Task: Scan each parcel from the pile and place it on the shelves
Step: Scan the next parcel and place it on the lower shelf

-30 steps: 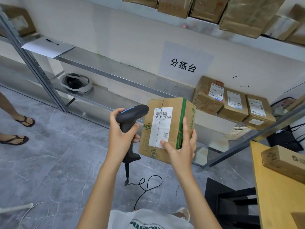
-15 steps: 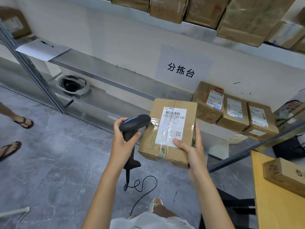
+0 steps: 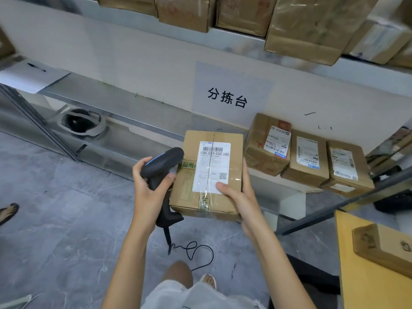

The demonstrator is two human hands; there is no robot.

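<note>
My right hand (image 3: 239,197) grips a brown cardboard parcel (image 3: 189,186) from its near right corner, thumb on the white shipping label (image 3: 213,166), which faces up. My left hand (image 3: 148,188) is closed around the handle of a black corded barcode scanner (image 3: 163,161), whose head rests against the parcel's left side. The parcel hangs in front of the low metal shelf (image 3: 142,128), just left of three labelled parcels (image 3: 307,159) standing in a row on that shelf.
Several more parcels (image 3: 305,25) fill the upper shelf. A yellow table (image 3: 365,284) at the right carries another box (image 3: 385,248). The scanner cable (image 3: 196,253) dangles toward the grey tiled floor. A roll of tape (image 3: 80,123) lies on the shelf; another person's sandalled foot (image 3: 7,211) shows at the left.
The parcel has tipped from upright to flat with its label facing up and has moved forward toward the low shelf. The scanner stays beside its left edge.
</note>
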